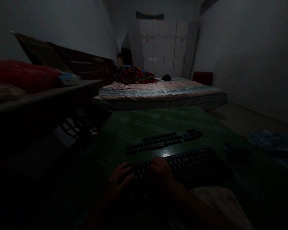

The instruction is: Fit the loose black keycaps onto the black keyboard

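The room is very dark. A black keyboard (192, 161) lies on a green patterned table cover (158, 123) right in front of me. My left hand (118, 183) rests on its left end with fingers curled over the keys. My right hand (160, 172) lies on the keys just right of it, fingers bent down. Whether either hand grips anything is lost in the dark. Farther out on the cover sits a row of loose-looking black keycaps or a second keyboard (164, 140).
A bed (163, 92) with a striped sheet and a colourful cloth bundle (134, 75) stands beyond the table. A white wardrobe (164, 48) is at the back wall. A dark shelf (45, 92) with a red bag (21, 75) runs along the left.
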